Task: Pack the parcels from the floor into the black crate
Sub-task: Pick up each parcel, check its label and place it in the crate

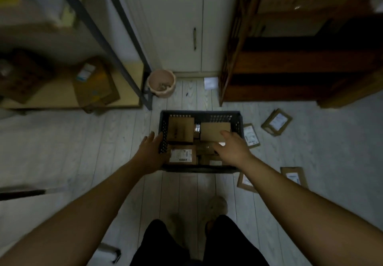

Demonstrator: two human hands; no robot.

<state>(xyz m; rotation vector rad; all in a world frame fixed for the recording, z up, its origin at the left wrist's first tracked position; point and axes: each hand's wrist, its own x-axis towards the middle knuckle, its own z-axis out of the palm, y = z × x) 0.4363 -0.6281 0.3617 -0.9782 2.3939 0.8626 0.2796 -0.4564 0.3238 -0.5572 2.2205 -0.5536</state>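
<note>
The black crate [200, 115] stands on the pale wooden floor in front of me, with several brown cardboard parcels in it. One labelled parcel [182, 154] lies at its near left. My left hand [150, 149] rests against the outside of the crate's left wall with its fingers straight. Over the right half of the crate, my right hand [233, 147] lays its spread fingers on a plain brown parcel [213, 132] at the back right. Three labelled parcels lie on the floor to the right: one [251, 135] beside the crate, one [276, 121] farther out, one [294, 176] nearer me.
Another flat parcel [244, 182] lies partly under my right forearm. A pink pot [161, 82] stands behind the crate by a metal shelf [132, 44] holding boxes. A dark wooden shelf [290, 75] fills the right, a white cabinet [182, 27] the back. My shoe [216, 205] is just below the crate.
</note>
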